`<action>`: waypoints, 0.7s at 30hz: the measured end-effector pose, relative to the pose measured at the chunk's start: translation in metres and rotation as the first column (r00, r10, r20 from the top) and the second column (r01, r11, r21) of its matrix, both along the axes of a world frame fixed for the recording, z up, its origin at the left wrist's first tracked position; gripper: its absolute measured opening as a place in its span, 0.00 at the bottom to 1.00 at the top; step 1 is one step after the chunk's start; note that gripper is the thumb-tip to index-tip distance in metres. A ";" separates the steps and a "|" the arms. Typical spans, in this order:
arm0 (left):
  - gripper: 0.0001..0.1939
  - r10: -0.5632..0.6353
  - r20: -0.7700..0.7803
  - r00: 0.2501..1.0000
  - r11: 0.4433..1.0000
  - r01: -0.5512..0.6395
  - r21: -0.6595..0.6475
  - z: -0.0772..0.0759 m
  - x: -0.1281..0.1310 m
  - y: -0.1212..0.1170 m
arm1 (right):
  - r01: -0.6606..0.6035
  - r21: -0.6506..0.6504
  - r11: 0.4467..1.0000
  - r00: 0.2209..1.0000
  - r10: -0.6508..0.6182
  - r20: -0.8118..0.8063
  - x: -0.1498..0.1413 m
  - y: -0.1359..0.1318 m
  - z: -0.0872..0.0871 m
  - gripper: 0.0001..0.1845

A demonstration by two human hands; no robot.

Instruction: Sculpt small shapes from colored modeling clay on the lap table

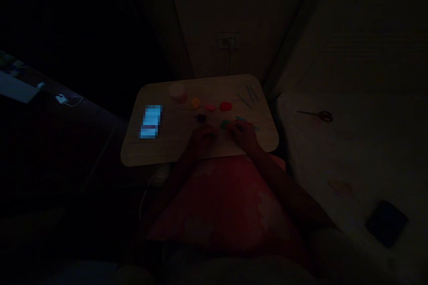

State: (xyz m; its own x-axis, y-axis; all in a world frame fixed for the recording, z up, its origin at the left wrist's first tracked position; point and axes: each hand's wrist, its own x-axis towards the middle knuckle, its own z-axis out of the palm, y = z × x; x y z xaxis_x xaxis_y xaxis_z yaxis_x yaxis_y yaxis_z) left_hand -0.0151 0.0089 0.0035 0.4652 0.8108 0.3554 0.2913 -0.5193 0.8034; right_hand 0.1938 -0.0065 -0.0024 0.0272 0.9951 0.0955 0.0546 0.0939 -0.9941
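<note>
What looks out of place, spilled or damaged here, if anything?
The glowing screen at the table's left shows as coarse blue blocks, unlike its surroundings. A brownish patch, possibly a stain, marks the pale surface holding the scissors.

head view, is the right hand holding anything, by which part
Perhaps the green lump, by its right edge, in the right hand; too dark to confirm a grip.

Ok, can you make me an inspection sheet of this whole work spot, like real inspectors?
Surface: small table, dimly lit.
Job's things: green lump at the right fingertips; red lump, pink lump, orange lump, dark lump beyond the hands.
Clutter: glowing screen, tub, thin sticks.
Hands: right hand, left hand; grips too dark to judge.
Cables: white cable below the table; wall cord.
Surroundings: scissors, dark square thing at right.
</note>
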 end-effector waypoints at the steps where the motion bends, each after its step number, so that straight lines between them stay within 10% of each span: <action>1: 0.12 -0.021 0.007 1.000 1.000 0.021 0.005 0.000 0.000 0.000 | -0.005 0.003 1.000 1.000 0.005 0.021 0.000 -0.001 0.001 0.13; 21: 0.12 0.175 -0.050 0.983 0.970 -0.181 -0.163 0.000 0.004 -0.005 | -0.064 0.100 0.993 0.998 0.060 0.034 0.001 0.005 -0.008 0.15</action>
State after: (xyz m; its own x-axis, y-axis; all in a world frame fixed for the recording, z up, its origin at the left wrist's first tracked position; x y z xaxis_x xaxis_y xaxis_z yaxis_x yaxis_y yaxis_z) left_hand -0.0108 0.0035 0.0039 0.3175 0.9279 0.1952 0.3966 -0.3169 0.8615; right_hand 0.1952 -0.0019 -0.0105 -0.0388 0.9799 0.1958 0.0762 0.1983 -0.9772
